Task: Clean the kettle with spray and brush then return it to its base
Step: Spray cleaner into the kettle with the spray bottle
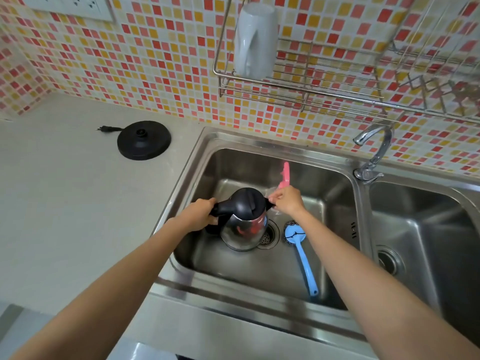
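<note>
A steel kettle (244, 231) with a black lid and handle stands upright in the left sink basin (259, 276), partly over the drain. My left hand (200, 216) grips its black handle. My right hand (288, 201) is closed at the spout side, around a clear spray bottle whose pink head (285, 175) sticks up behind the fingers; most of the bottle is hidden. A blue-handled brush (302, 258) with a wire scourer head lies on the basin floor right of the kettle. The black round kettle base (144, 140) sits on the counter to the left.
The base's plug (105, 129) lies unplugged on the grey counter (65, 203). A faucet (374, 152) stands between the left basin and a second basin (415, 229). A wire rack (298, 84) on the tiled wall holds an upturned white cup (255, 40).
</note>
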